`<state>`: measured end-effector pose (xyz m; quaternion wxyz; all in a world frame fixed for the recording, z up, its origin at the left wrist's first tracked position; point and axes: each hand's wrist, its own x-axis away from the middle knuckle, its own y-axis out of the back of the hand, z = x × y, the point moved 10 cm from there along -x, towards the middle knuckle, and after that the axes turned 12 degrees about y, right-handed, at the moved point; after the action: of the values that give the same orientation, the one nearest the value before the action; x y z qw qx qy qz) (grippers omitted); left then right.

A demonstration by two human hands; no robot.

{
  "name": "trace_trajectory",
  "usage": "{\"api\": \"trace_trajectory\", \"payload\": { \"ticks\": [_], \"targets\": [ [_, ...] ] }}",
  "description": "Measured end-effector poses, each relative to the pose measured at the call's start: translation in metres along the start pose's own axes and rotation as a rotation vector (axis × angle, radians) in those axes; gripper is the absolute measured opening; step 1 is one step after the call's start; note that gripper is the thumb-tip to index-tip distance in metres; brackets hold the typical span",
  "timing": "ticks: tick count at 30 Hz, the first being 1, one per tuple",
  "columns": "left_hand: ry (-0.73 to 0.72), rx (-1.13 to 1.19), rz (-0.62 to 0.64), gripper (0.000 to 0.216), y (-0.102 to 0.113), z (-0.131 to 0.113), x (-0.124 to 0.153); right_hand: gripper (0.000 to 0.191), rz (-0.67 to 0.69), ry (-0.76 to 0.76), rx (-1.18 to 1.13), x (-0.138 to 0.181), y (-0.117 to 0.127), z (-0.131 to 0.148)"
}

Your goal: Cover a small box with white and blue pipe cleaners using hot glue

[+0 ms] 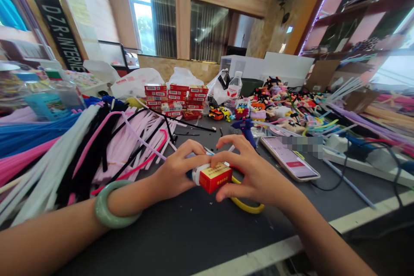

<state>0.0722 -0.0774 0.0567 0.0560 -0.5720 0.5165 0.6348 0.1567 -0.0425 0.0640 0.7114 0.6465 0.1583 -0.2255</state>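
One small red box (216, 177) is held just above the dark table (181, 233), pinched between the closed fingers of the left hand (176, 170) and the right hand (257, 174). Its long axis runs left to right, white end leftward. One smartphone (289, 158) is seen nearby.

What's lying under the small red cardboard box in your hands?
A yellow plastic loop on the dark grey tabletop, curving out below the right hand. The small red cardboard box and that hand cover its remainder.
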Motion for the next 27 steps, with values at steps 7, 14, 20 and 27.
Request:
{"api": "trace_trajectory", "payload": {
  "ticks": [7, 14, 20, 27],
  "targets": [
    [0.018, -0.01, 0.005, 0.022, 0.0003, 0.0009, -0.0004, 0.046, 0.0, 0.001, 0.016, 0.0009, 0.0017, -0.0019],
    [0.025, -0.003, 0.002, 0.024, 0.0021, 0.0009, -0.0003, 0.045, -0.006, -0.002, 0.048, 0.002, 0.0039, -0.0038],
    [0.066, 0.0, 0.013, 0.026, 0.0021, 0.0035, -0.0004, 0.043, 0.014, -0.025, 0.066, 0.0031, 0.0039, -0.0079],
    [0.073, 0.001, 0.019, 0.026, 0.0015, 0.0036, 0.0, 0.033, 0.043, -0.033, 0.061, 0.0033, 0.0045, -0.0088]
  ]
}}
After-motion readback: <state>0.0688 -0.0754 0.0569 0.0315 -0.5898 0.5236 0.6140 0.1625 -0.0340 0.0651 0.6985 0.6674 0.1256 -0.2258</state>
